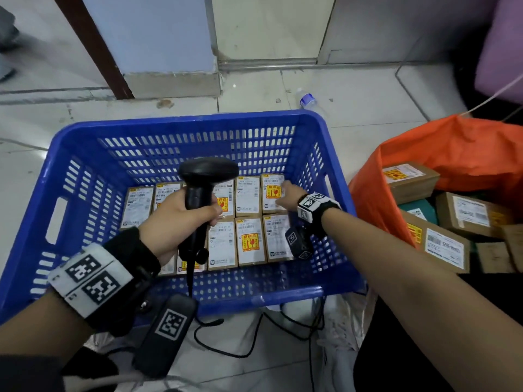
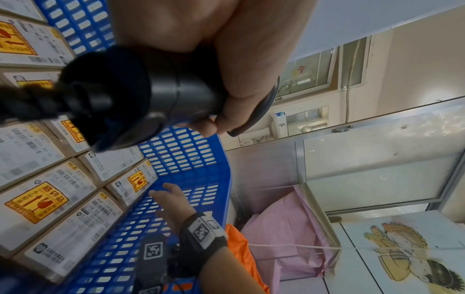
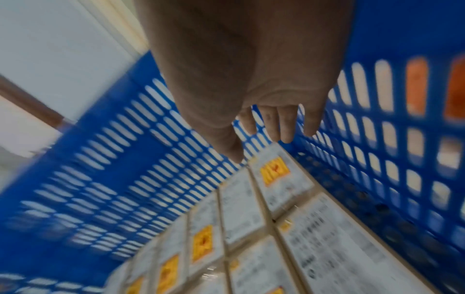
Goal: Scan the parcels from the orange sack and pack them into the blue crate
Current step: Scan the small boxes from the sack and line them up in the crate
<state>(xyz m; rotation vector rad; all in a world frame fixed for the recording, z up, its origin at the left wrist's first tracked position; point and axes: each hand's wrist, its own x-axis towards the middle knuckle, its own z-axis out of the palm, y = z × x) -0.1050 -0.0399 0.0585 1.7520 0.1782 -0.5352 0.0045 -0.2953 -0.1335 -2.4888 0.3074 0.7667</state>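
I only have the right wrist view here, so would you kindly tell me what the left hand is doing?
Observer: The left hand has its grip round a black scanner above the crate.
Operator: Thank you. Are parcels left in the sack?
Observer: Yes, several boxes lie in the orange sack, right of the crate.
Operator: Is my right hand holding anything?
Observer: No, the right hand is open, over the far right parcel.

Both bare forearms wear black wrist straps (image 1: 133,267) carrying white bands printed with square black-and-white markers (image 1: 312,203).
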